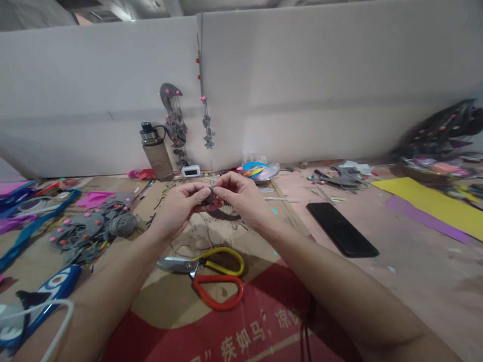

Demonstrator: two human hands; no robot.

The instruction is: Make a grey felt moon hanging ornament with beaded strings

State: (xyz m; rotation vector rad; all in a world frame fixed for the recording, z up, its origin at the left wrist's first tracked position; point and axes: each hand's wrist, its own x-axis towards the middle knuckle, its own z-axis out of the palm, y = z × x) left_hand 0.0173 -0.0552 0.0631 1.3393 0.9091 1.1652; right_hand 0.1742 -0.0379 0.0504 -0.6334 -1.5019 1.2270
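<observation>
My left hand (184,203) and my right hand (239,196) meet over the middle of the cardboard, thumbs and fingertips pinched close together. Between them is a dark grey felt piece (222,215), whose curved part hangs below my right fingers. A tiny bluish spot shows at the fingertips, too small to name. Thin grey yarn (206,244) trails below the hands onto the cardboard. Nearer to me lie scissors (194,266) with one yellow and one red handle, blades spread and pointing left.
On the left are grey felt pieces with coloured pompoms (85,223), a yarn ball (124,225) and ribbons (35,231). A bottle (158,158) stands at the back. A black phone (341,229) and yellow sheet (433,201) lie right. Printed cardboard (151,296) covers the front.
</observation>
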